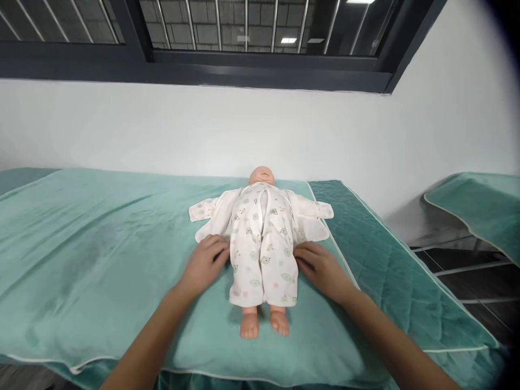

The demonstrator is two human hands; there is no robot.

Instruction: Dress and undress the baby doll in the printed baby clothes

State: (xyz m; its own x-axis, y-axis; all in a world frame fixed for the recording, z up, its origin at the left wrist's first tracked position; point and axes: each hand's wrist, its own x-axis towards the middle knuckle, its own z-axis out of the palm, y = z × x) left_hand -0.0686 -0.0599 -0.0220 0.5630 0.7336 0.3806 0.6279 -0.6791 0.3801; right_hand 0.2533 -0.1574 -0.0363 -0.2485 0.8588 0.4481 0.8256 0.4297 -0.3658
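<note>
A baby doll [262, 175] lies on its back, head towards the wall and bare feet [249, 324] towards me. It wears white printed baby pants [254, 260] and a white long-sleeved top [306, 214], whose sleeves spread out to both sides. My left hand [207, 260] is at the left edge of the pants, fingers curled and thumb close to them. On the opposite edge, my right hand [320, 268] has its fingers bent against the pants cloth. The fingertips of both hands are partly hidden at the fabric.
A green sheet [101, 260] covers the bed under the doll, with a quilted darker green cover [377, 260] on the right. Behind stands a white wall [195, 130] below a dark-framed window [264, 70] with bars. Another green-covered bed [483, 203] is at far right.
</note>
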